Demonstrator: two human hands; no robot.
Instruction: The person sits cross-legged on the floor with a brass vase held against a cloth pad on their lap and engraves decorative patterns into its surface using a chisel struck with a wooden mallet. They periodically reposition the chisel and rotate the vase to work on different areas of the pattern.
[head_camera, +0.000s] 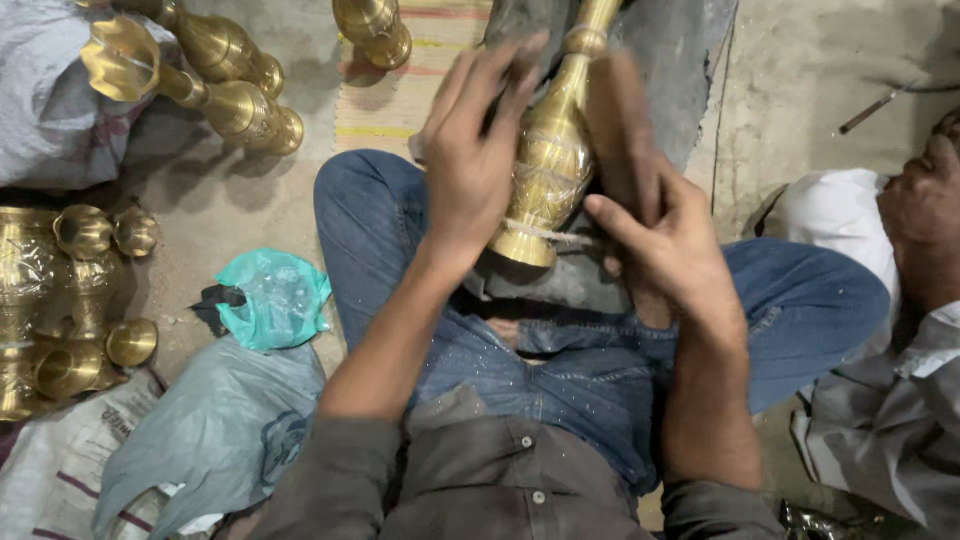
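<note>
While hands (560, 190) cover it, brass vase (552, 160), top cropped

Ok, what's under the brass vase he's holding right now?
Under the brass vase lies a dark grey sheet spread over the jeans-clad legs. The left hand and right hand cover the vase's sides, so what lies beneath them cannot be seen.
</note>
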